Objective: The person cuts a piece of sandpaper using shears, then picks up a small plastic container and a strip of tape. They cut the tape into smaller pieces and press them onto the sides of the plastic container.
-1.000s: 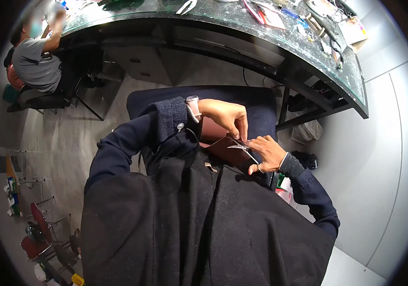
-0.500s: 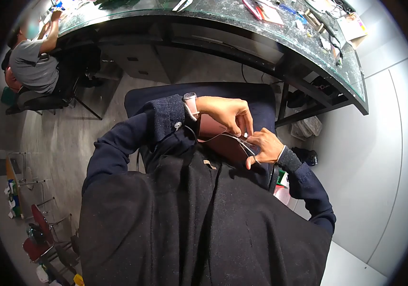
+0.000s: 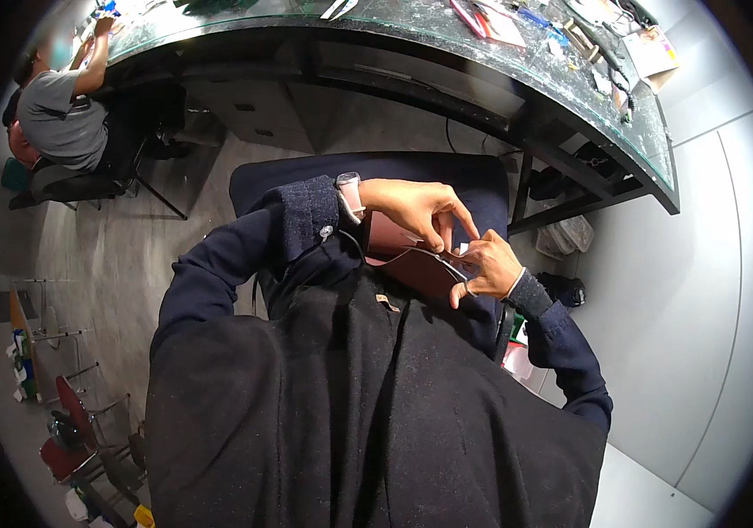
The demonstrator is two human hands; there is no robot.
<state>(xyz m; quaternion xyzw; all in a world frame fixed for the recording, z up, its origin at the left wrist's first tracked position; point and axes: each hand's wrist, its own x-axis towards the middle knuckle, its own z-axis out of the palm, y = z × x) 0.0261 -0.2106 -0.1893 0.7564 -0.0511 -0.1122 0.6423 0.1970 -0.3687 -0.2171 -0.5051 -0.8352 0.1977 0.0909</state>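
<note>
My left hand (image 3: 420, 214), with a pink-strapped watch at its wrist, pinches a thin white cord (image 3: 421, 251) between thumb and fingertips. Facing it, my right hand (image 3: 491, 267) is curled around the same cord, its thumb held apart from the bent fingers. The fingertips of both hands meet or nearly meet, and a small white piece (image 3: 462, 249) shows between them. Beneath lies a flat reddish-brown item (image 3: 391, 233), leather-like, partly covered by my hands; its kind cannot be made out. Part of the cord runs back toward my left cuff.
A dark seat (image 3: 367, 165) lies under my hands. Ahead stands a long glass-topped workbench (image 3: 447, 44) with tools and papers. At the upper left a person (image 3: 64, 114) in a grey shirt sits working. A red chair (image 3: 77, 409) stands lower left; a pale wall (image 3: 693, 255) rises at right.
The fingers of my left hand have stretched toward my right hand, closing the gap between them. My right hand has shifted slightly, and the cord's loose loop is drawn in closer.
</note>
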